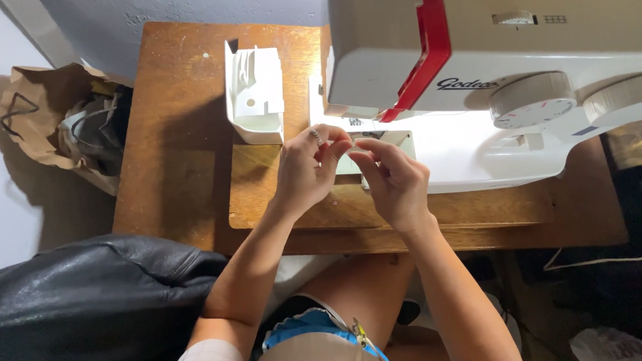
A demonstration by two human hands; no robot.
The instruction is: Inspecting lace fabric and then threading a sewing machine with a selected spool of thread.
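A brown wooden table (171,131) carries a white sewing machine (498,87) with a red stripe. Just left of it lies a detached white plastic compartment (254,92).

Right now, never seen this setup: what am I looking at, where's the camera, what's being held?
One picture, from a camera worn on the person's head, looking down at their bare hands. A white sewing machine with a red stripe stands on a wooden table. A detached white plastic casing lies beside it. The left hand and right hand meet at the needle area, fingertips pinched together; what they pinch is too small to tell. A brown paper bag sits on the floor.
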